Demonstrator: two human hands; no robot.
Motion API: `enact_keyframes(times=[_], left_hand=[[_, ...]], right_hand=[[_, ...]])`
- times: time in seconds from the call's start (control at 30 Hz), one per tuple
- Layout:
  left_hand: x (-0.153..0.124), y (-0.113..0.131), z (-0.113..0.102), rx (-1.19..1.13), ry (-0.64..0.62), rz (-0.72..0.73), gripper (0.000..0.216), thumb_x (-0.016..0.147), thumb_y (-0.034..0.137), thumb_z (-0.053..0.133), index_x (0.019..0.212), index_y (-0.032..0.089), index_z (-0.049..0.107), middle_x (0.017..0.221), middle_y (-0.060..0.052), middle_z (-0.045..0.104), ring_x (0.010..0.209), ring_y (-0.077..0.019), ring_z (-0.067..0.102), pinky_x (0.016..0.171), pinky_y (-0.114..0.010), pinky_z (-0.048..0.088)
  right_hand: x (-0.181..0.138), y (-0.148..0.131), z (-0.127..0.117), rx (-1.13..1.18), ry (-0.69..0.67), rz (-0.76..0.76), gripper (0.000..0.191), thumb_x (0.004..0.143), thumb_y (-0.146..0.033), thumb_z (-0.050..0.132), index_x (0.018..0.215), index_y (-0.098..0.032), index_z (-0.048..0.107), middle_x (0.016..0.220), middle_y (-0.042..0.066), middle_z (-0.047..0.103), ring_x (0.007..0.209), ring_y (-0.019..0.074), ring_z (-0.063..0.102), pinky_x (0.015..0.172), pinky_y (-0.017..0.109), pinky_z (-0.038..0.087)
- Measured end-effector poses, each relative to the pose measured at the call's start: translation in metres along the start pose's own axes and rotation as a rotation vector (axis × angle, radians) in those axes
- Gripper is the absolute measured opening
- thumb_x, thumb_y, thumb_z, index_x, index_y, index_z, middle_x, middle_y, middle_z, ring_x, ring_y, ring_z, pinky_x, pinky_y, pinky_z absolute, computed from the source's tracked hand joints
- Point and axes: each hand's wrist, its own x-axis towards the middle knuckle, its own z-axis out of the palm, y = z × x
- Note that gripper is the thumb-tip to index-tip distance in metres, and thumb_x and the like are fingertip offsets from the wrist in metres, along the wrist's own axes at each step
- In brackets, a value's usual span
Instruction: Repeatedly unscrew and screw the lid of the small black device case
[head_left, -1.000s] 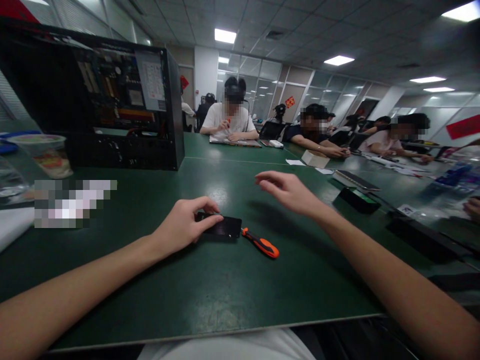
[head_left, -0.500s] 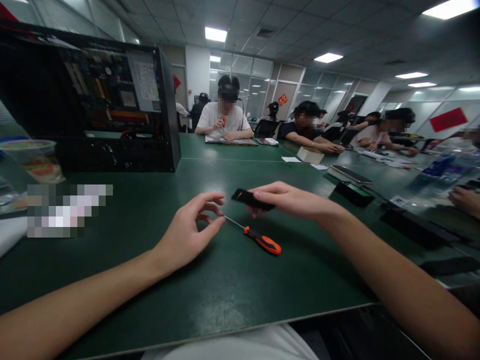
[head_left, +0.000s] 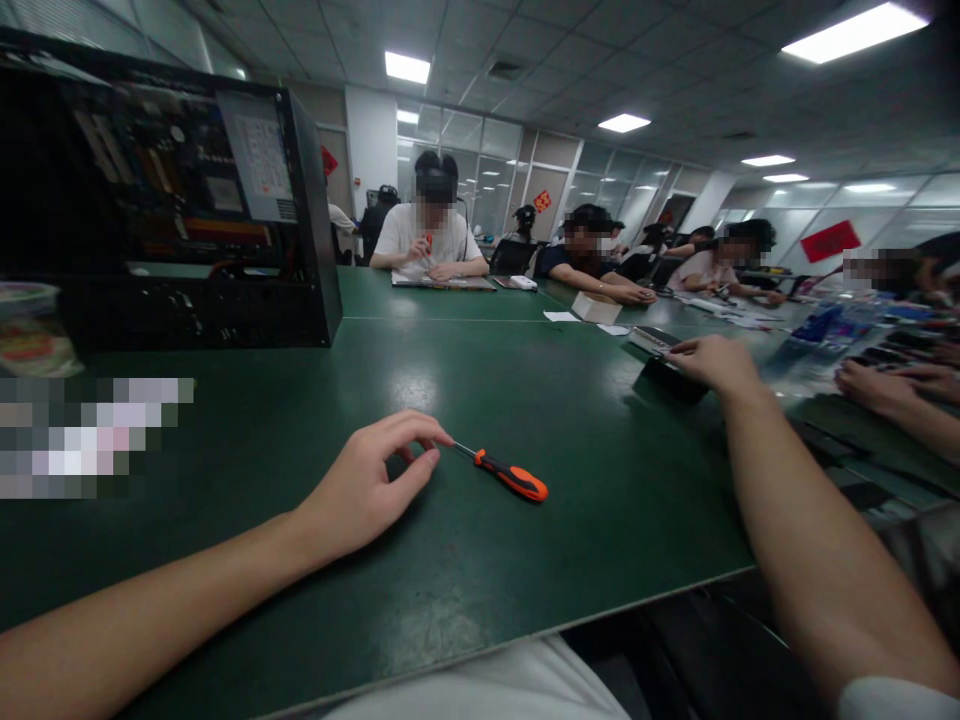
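Observation:
An orange-and-black screwdriver [head_left: 514, 476] lies on the green table, its handle toward the right and its thin shaft toward my left hand. My left hand [head_left: 386, 475] rests beside it with fingers loosely curved and the thumb apart, holding nothing. Its index fingertip is at the shaft's tip; whether it touches I cannot tell. On the right, my right hand [head_left: 712, 362] reaches to a black box [head_left: 670, 382], fingers pressed together at its upper edge. What lies between those fingers is hidden.
A black computer case [head_left: 307, 220] with its side open stands at the left, beside a clear cup [head_left: 37, 330]. Farther back are a small carton [head_left: 596, 307] and white papers [head_left: 561, 317]. Several people sit round the table; another person's hands [head_left: 881, 385] are at the right.
My right hand, which held a small flat black object over the screwdriver, has moved right to the black box. My left hand stays near the shaft with its fingers a little lower. The view has turned right.

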Motion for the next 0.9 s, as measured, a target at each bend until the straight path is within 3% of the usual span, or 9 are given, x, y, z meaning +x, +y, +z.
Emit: enact_keyframes(times=[0.27,0.5,0.9], left_hand=[[0.001,0.002,0.0,-0.008,-0.017,0.046,0.019,0.095,0.022,0.055,0.1,0.022,0.073,0.105,-0.007,0.075,0.095,-0.0214,0.069,0.085,-0.032,0.055],[-0.001,0.0,0.0,0.0,-0.028,0.091,0.018,0.097,0.019,0.055,0.099,0.021,0.073,0.105,-0.005,0.074,0.097,-0.02,0.07,0.089,-0.03,0.054],[-0.002,0.0,0.0,-0.004,-0.059,0.111,0.019,0.097,0.016,0.055,0.1,0.02,0.073,0.107,-0.005,0.074,0.098,-0.0185,0.069,0.09,-0.028,0.053]], right_hand=[[0.001,0.0,0.011,-0.038,-0.051,0.062,0.038,0.097,-0.048,0.06,0.123,-0.02,0.066,0.12,0.009,0.067,0.103,0.02,0.066,0.088,0.038,0.054],[0.007,-0.002,0.016,-0.044,-0.081,0.076,0.039,0.099,-0.044,0.06,0.128,-0.018,0.063,0.131,0.011,0.063,0.116,0.0238,0.063,0.098,0.046,0.054],[0.018,-0.003,0.034,0.03,-0.068,-0.061,0.034,0.099,-0.038,0.061,0.128,-0.02,0.063,0.133,0.011,0.062,0.114,0.0223,0.063,0.096,0.043,0.056]])
